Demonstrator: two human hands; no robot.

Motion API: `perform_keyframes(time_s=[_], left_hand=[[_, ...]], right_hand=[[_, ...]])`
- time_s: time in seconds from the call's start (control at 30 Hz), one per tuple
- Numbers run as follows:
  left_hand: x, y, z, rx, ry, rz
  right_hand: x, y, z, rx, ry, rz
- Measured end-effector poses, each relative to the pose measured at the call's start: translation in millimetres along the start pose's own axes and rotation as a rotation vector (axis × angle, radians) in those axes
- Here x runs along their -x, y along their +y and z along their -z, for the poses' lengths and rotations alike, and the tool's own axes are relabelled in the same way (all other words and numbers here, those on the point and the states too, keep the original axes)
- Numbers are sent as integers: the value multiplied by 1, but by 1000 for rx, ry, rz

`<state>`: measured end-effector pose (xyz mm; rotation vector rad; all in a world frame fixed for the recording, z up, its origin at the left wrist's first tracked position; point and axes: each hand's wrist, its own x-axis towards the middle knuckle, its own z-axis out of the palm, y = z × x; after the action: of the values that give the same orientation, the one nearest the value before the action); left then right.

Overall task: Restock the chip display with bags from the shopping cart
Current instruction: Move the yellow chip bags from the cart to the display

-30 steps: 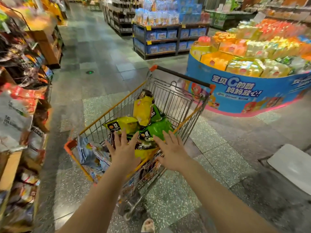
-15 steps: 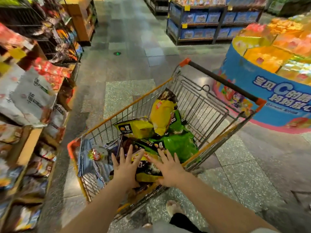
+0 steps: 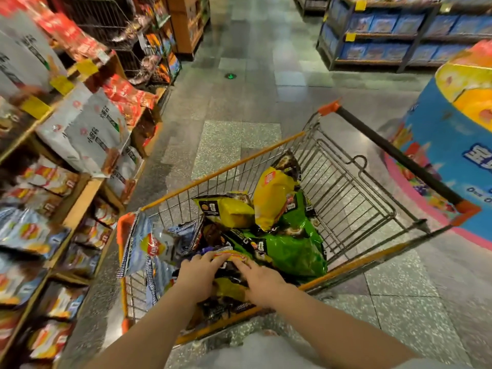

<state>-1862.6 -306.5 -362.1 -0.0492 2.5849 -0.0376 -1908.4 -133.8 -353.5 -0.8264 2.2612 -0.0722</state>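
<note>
Orange-rimmed wire shopping cart (image 3: pixel 354 265), both hands down among the chip bags.

Left hand (image 3: pixel 198 278) and right hand (image 3: pixel 262 282) lie side by side on a dark-and-yellow bag (image 3: pixel 231 284) at the cart's near end; fingers are bent over its top edge and touch it, but motion blur hides whether they pinch the bag or only press, so the grip cannot be called. Green bag (image 3: pixel 291 249) sits just beyond the right hand, touching the dark one. Two yellow bags (image 3: pixel 273 198) stand tilted behind it, mid-cart. Blue-and-white bags (image 3: pixel 149 246) lean against the near-left corner. Far half of the cart basket is bare wire, black push handle (image 3: pixel 394 155) at the far end. Chip display shelves (image 3: pixel 53 209) run along the left, close beside the cart, stocked with bags. Round blue promo stand (image 3: pixel 450 145) on the right.
</note>
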Motion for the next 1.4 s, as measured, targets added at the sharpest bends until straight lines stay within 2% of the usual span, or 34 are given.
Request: perform_keyframes(time_s=[0.23,0.5,0.83,1.1,1.4], left_hand=[[-3,1,28,53,50,-30],[-9,10,68,56,77,-34],[-7,12,132,6,273,-76],[-2,27,193,-110,482,-115],[-15,64,209,-127,479,-299]], right_hand=[[2,12,33,31,13,49],[19,27,79,-112,7,59],[44,29,120,-202,177,14],[83,36,161,-160,405,-38],[117,56,149,-166,505,-196]])
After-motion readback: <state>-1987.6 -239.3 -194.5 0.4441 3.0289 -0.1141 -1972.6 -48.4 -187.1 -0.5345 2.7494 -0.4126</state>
